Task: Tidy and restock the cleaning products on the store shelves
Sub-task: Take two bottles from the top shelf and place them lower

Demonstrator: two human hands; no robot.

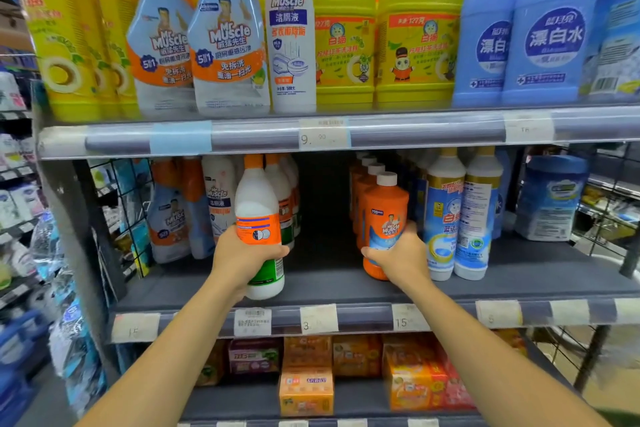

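Facing-up is judged to be in hand on the middle shelf (325,284). A white bottle (257,204), smooth plastic with an orange cap, is gripped low by the left hand (240,257) at the shelf front; an orange bottle (382,215), cylindrical and white-capped, is clasped by the right hand (401,257). Both should next be aligned beside the dark gap between.

The orange bottle (384,204) in my right hand (398,260) reads "Mr Muscle"; I cannot read the label on the white bottle (258,198) in my left hand (242,260). High above my left grip, a spray pouch (228,35) and a tall bottle (289,10) say "Mr Muscle", the tall one also "洁厕液". Up and right of my right grip a blue bottle (554,35) says "漂白水". An upper price tag (323,133) above both grips shows "9.90", and a lower price tag (408,317) just beneath my right grip shows "15".
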